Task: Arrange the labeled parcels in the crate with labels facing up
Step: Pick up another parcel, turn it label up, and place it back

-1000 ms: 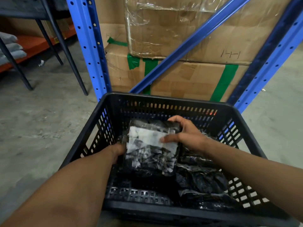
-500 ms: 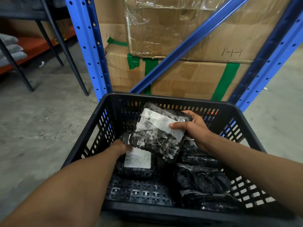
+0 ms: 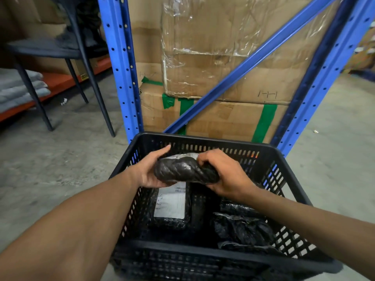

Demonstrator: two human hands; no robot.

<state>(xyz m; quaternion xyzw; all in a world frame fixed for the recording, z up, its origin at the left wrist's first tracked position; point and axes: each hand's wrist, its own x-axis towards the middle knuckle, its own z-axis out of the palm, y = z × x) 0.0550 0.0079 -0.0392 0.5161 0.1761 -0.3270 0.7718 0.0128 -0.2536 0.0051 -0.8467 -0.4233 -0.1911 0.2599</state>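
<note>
A black slatted crate (image 3: 205, 260) sits on the floor in front of me. Above its far half I hold a black wrapped parcel (image 3: 183, 169) edge-on, its white label turned away toward the far side. My left hand (image 3: 149, 171) grips its left end and my right hand (image 3: 225, 175) grips its right end. Below it, a second black parcel (image 3: 172, 207) lies flat on the crate's left side with its white label facing up. Several black parcels (image 3: 241, 228) lie piled on the right side, no labels showing.
A blue metal rack upright (image 3: 119, 63) and diagonal brace (image 3: 249, 59) stand just behind the crate, with stacked cardboard boxes (image 3: 219, 116) behind them. A dark chair (image 3: 81, 63) stands at the left. Concrete floor (image 3: 54, 163) surrounds the crate.
The parcel rose from the crate floor and tipped up onto its edge, label turning away. My left hand left the crate's left side and took hold of the parcel. The labelled parcel beneath became visible.
</note>
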